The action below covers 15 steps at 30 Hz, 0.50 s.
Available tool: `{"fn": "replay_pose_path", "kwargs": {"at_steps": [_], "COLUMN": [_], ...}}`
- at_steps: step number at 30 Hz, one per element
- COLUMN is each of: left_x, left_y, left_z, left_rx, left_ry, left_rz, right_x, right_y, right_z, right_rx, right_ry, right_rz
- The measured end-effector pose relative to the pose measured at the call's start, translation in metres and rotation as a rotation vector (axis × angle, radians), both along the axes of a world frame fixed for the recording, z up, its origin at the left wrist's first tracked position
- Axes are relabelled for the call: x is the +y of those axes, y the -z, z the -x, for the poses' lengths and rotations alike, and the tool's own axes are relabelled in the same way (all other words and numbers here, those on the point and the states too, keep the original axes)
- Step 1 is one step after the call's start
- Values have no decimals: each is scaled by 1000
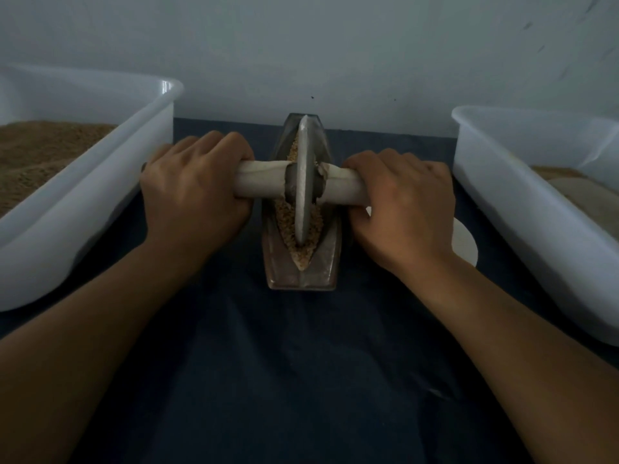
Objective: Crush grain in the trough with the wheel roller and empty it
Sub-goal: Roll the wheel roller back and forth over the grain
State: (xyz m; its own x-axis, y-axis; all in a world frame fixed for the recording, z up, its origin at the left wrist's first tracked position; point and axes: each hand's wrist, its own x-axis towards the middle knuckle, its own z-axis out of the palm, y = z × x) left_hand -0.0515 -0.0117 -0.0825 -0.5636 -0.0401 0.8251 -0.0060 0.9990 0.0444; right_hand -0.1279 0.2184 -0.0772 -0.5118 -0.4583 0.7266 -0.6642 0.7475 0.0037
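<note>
Right now your left hand [196, 192] is curled tight around the left end of the pale handle [259, 179], and your right hand [400, 202] is wrapped the same way around the right end. Both fists closed on it, knuckles up. That handle runs through the hub of the wheel roller [304, 182], whose grey disc stands upright on edge inside the trough [330, 259]. Trough is dark, boat-shaped, pointing away from you, sitting mid-worktop on the dark blue cloth [301, 380]. Grain [303, 254] lies along the groove on both sides of the disc, heaped toward the near tip. Left bin [100, 162], white plastic, sits just beside your left hand and holds a brown grain pile. Right bin [522, 195], also white, has some paler material in its far corner. A white round object [465, 244] shows partly behind your right wrist; can't tell what it is.
</note>
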Motion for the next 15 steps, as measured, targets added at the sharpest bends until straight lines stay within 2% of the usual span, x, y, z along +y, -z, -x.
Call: {"fn": "replay_pose_path", "kwargs": {"at_steps": [7, 10, 15], "left_x": [4, 9, 16], "left_y": [-4, -13, -28], "left_z": [-3, -9, -20], "left_rx": [-8, 26, 140], "left_ry": [-7, -8, -78], "left_rz": [-4, 21, 47], "right_x": [0, 1, 6], "right_y": [0, 0, -8], "right_z": [-1, -4, -10], "right_rx": [-14, -50, 19], "right_ry": [-6, -13, -44], "right_rz": [39, 104, 178]}}
